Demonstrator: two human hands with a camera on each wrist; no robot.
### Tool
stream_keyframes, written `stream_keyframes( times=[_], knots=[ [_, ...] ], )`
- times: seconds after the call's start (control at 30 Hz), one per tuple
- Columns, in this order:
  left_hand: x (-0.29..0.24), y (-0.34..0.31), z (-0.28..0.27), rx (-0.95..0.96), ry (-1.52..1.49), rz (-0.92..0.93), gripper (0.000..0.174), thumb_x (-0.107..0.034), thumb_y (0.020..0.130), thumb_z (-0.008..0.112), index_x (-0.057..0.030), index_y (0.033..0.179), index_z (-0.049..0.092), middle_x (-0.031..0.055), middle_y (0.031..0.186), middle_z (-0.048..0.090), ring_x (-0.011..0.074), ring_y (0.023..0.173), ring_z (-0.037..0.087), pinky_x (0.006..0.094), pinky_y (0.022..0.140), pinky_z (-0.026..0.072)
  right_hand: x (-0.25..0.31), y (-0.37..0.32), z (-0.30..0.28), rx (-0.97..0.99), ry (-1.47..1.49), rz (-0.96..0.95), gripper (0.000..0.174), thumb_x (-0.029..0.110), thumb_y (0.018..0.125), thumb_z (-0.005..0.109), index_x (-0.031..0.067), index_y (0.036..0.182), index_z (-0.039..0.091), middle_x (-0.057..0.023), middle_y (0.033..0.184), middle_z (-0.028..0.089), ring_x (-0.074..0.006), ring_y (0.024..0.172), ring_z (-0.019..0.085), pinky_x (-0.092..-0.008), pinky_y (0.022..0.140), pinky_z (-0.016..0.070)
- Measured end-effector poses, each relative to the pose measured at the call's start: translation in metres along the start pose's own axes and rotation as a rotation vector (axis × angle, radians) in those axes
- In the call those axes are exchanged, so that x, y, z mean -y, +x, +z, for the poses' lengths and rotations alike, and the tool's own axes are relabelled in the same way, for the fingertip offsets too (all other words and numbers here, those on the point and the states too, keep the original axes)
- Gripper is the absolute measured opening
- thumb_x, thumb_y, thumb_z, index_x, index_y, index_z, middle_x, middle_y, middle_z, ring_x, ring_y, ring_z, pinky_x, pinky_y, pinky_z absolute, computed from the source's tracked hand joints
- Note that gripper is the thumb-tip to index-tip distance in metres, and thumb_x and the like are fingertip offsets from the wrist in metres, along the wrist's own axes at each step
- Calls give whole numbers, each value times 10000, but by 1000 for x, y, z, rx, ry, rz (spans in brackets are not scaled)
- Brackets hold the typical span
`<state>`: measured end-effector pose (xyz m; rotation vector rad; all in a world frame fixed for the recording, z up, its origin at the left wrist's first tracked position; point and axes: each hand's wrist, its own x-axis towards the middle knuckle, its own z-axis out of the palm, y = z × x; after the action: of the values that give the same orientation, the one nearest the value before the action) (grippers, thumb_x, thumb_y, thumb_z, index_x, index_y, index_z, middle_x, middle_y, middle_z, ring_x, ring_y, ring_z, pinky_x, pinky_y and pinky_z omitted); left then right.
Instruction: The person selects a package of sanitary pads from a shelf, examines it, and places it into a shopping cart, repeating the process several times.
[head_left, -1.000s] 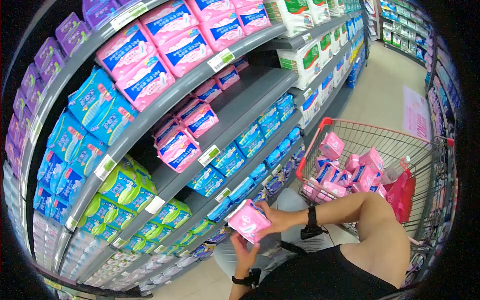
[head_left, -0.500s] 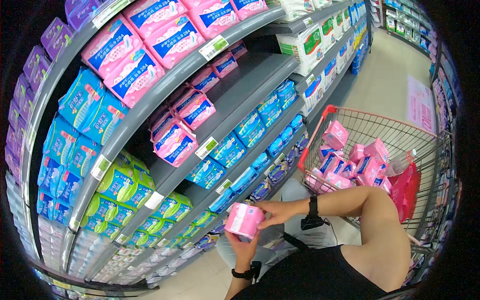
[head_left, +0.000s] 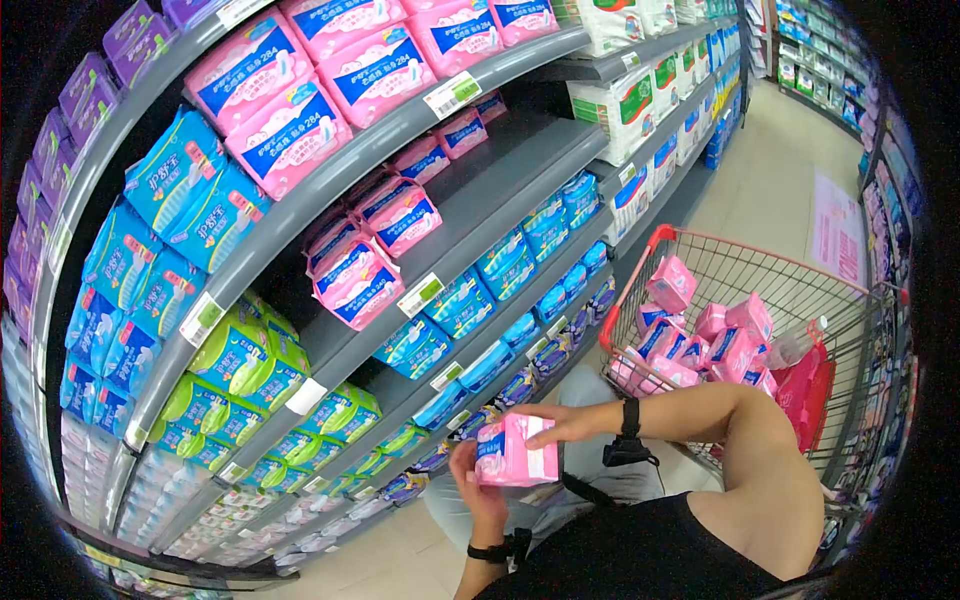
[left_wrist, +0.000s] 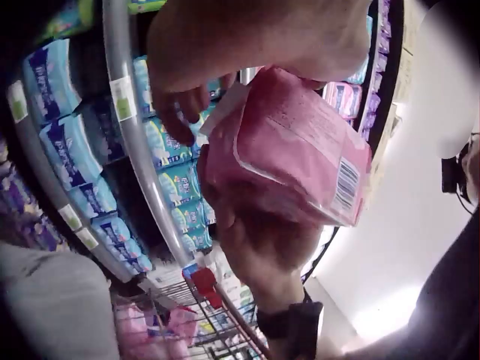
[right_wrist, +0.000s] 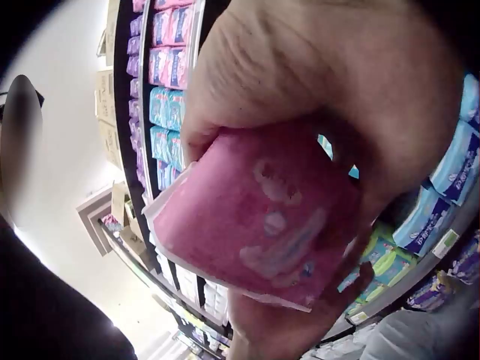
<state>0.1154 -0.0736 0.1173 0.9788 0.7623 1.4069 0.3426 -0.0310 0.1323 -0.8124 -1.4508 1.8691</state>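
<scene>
Between my two hands is a pink pack of sanitary pads (head_left: pixel 510 455), held in front of my knees. Its blue-labelled face and a side with a white strip show in the head view. My left hand (head_left: pixel 482 493) grips it from below and the left. From the right, my right hand (head_left: pixel 568 424) holds the upper edge, thumb on the pack. A barcode (left_wrist: pixel 346 184) shows on the pack in the left wrist view, with the right hand (left_wrist: pixel 270 236) beneath it. In the right wrist view, a plain pink panel (right_wrist: pixel 225 202) with a printed pad faces the camera.
A wire shopping cart (head_left: pixel 660 232) with several pink packs (head_left: pixel 735 350), a clear bottle (head_left: pixel 795 345) and a red bag (head_left: pixel 803 390) stands to the right. Shelves (head_left: pixel 500 195) of pink, blue, green and purple packs line the left. The aisle floor (head_left: pixel 785 150) runs ahead.
The pink pack has been turned in my hands: from its pink panel, to a side with a white strip, to its blue-labelled face beside that strip. My right hand has shifted along its edge.
</scene>
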Motion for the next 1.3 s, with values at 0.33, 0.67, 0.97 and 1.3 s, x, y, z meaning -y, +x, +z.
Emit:
stream_keyframes(
  times=[0.33,0.67,0.97,1.3],
  knots=[
    [8,-9,-23,-35,-157,-223,732,-242,921,666,-52,1508,273,106,1445,459,253,1335,469,425,1123,389,-13,17,-8,-78,-144,-136,575,166,959,669,31,1445,392,-113,1401,508,-192,1270,493,-348,1059,416],
    [-13,-5,0,152,340,-6,950,-79,777,824,-15,1506,219,136,1429,431,244,1321,463,395,1115,378,3,9,8,-66,-105,-152,873,213,811,858,24,1470,317,-97,1389,501,-169,1266,479,-353,1080,409],
    [7,-5,-28,143,-255,-368,724,-493,971,570,-24,1478,352,131,1394,549,226,1238,572,445,991,502,20,4,4,-162,-734,-393,870,307,733,901,14,1392,414,-157,1344,494,-294,1288,477,-406,1093,385],
    [-16,-5,-5,53,184,-64,957,-144,800,809,-60,1540,207,146,1491,370,260,1356,423,403,1134,356,-5,4,0,19,-433,-195,1353,315,722,912,59,1522,-149,-223,1487,292,-300,1398,316,-423,1168,275]
  ],
)
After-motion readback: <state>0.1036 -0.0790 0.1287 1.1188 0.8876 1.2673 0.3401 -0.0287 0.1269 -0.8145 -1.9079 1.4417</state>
